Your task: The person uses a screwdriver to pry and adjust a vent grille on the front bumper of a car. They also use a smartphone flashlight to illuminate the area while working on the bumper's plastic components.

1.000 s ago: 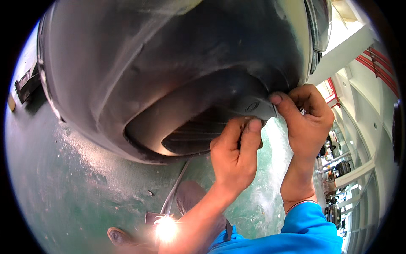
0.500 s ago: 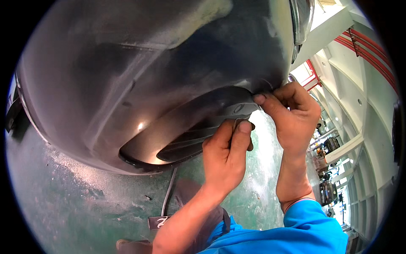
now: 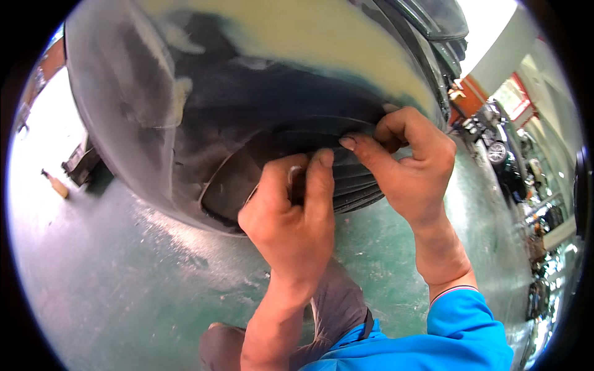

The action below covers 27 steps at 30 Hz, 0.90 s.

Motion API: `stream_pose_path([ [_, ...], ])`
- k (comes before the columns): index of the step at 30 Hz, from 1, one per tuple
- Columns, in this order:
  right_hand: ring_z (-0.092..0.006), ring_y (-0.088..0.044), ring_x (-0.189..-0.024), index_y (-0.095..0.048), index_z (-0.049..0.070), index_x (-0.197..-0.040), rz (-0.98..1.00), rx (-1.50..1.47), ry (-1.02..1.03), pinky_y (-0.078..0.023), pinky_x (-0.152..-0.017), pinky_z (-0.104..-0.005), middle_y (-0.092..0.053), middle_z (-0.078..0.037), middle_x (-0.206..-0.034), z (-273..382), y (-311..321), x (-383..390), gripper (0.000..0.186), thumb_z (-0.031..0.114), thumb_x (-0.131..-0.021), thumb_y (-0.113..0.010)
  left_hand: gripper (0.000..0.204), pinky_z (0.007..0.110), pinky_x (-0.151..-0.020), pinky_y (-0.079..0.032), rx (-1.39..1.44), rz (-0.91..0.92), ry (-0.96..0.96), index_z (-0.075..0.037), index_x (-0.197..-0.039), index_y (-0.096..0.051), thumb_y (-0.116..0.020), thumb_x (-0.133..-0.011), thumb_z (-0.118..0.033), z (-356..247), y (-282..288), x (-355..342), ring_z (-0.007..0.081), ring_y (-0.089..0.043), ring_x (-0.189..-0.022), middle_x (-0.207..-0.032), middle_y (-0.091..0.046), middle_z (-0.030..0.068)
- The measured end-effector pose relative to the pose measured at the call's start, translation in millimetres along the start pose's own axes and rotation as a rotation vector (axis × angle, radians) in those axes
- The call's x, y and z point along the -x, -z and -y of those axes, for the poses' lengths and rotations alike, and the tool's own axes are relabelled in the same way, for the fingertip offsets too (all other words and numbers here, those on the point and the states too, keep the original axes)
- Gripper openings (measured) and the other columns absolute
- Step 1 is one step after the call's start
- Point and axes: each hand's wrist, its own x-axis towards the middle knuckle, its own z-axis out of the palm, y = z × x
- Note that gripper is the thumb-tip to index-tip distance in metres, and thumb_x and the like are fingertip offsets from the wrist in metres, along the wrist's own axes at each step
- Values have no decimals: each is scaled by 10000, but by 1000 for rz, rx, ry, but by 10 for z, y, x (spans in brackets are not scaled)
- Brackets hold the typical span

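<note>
In front of me is a dark car bumper (image 3: 247, 93) with sanded patches and a pale yellow-green filler area (image 3: 322, 37). A curved black recess with a slatted vent (image 3: 359, 185) is set into its lower part. My left hand (image 3: 291, 210) is closed in a pinch at the recess's lower middle; what its fingers hold is hidden. Farther right, my right hand (image 3: 408, 161) has its thumb and bent fingers drawn together at the upper rim of the recess. Whatever sits between those fingertips is too small to make out.
Pale dust lies on the green floor (image 3: 185, 284) below the bumper. A yellowish bottle-like object (image 3: 55, 184) is at the far left. Parked cars (image 3: 498, 145) and other items line the right side. My bent legs (image 3: 337, 297) are beneath my arms.
My view has shifted, with more of the filler area showing. My left hand has moved left along the recess, from the vent's right end. The right hand stays near the upper rim.
</note>
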Motion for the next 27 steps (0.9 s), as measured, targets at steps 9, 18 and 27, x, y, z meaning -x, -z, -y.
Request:
stream_pose_path([
  [9, -205, -653, -678, -675, 30, -877, 55, -445, 111, -514, -619, -313, -665, -88, -798, -422, 68, 152, 236, 31, -702, -833, 162, 182, -529, -383, -461, -174, -272, -13, -849, -667, -747, -931, -128, -532, 288, -320, 20, -468, -597, -658, -597, -40],
  [18, -269, -665, -1036, -583, 3, -1252, 759, -1227, -266, -524, -870, -354, -662, -161, -1091, -158, -51, 1086, 397, 76, -873, -675, 586, 455, -1080, -383, -788, 561, -514, 32, -1333, -558, -569, -990, -442, -459, 136, 352, 340, -512, -1263, -1356, -544, 229],
  [27, -88, -510, -712, -603, -51, -1138, -98, -1313, -523, -385, -602, -221, -599, -70, -858, -1191, 319, 1319, 264, -56, -893, -505, 1194, 523, -1146, -358, -1421, 463, -1011, -121, -1566, -304, -924, -586, -408, -953, 259, -1029, 406, -338, -1446, -1593, -306, 191],
])
